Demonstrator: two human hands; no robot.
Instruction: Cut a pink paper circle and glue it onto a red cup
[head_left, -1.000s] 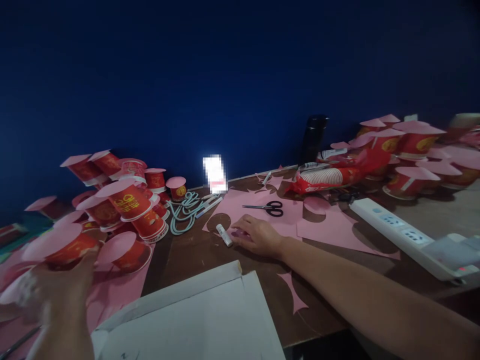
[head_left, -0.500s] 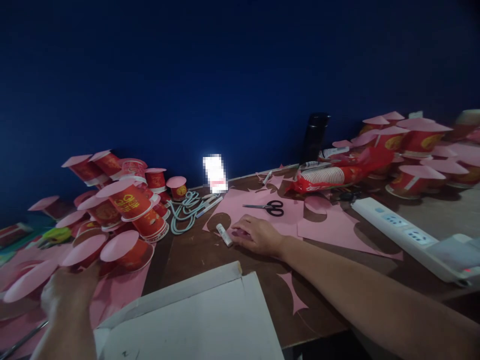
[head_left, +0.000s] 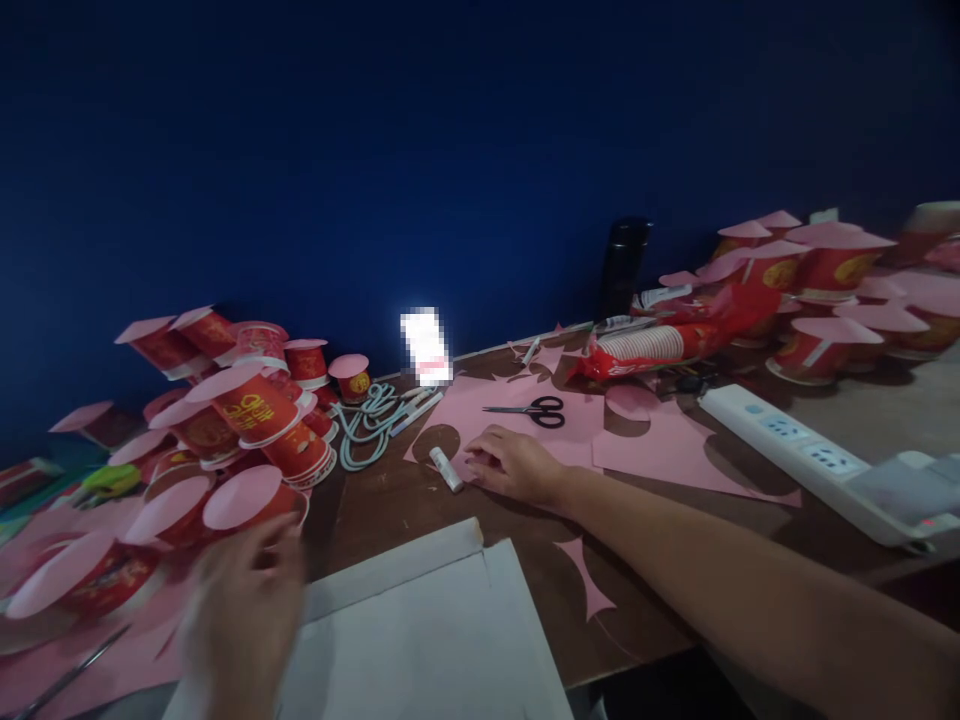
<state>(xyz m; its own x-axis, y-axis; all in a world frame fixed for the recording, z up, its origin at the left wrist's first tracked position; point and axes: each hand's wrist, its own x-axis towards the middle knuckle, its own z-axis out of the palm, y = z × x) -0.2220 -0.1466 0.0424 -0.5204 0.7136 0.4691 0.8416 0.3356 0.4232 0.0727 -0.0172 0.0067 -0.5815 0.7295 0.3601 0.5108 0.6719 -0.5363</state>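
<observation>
My left hand [head_left: 247,600] is blurred by motion over the left edge of a white board [head_left: 420,630]. Its fingers are loosely bent with a gap between them, and nothing shows in them. Just beyond it lies a red paper cup with a pink paper disc [head_left: 244,497] on its end. My right hand [head_left: 517,465] rests on the table at the edge of a pink paper sheet [head_left: 465,405], fingers slightly bent and apart, holding nothing visible. A white glue stick [head_left: 447,469] lies just left of its fingertips. Black-handled scissors [head_left: 544,411] lie on the pink sheet.
Red cups with pink tops crowd the left [head_left: 259,405] and the far right [head_left: 817,345]. A bag of cups [head_left: 645,350], a black bottle [head_left: 626,265] and a power strip [head_left: 787,440] stand to the right. A coiled cable [head_left: 367,430] lies near a bright, pixelated patch.
My left hand has come away from the cups at the left and moved right, towards the white board. My right hand stays in nearly the same place.
</observation>
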